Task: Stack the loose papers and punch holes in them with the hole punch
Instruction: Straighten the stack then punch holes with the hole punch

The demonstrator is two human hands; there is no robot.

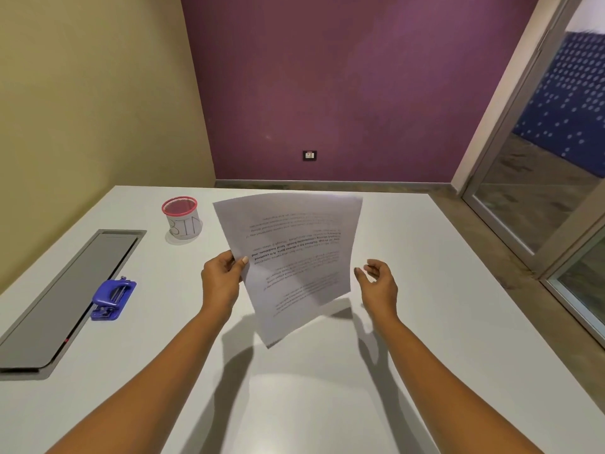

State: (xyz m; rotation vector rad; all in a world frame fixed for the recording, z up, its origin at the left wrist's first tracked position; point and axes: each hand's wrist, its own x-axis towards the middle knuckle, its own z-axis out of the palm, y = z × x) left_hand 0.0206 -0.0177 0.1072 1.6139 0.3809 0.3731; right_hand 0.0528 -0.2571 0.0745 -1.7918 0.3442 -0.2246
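The printed papers (294, 257) are held up off the white table (425, 355), tilted, with their text upside down to the camera and mostly too blurred to read. How many sheets there are cannot be told. The left hand (221, 280) pinches their left edge, thumb (244, 260) on the front, its fingers hidden behind the paper. The right hand (379, 283) is loosely curled and grasps nothing, just beside the right edge (whether a fingertip brushes it is unclear).

The blue hole punch (113, 299) lies well to the left on the table, against a grey cable flap (65, 306) that the frame cuts off. Farther back stands a red mesh cup (181, 217) labelled "BIN".
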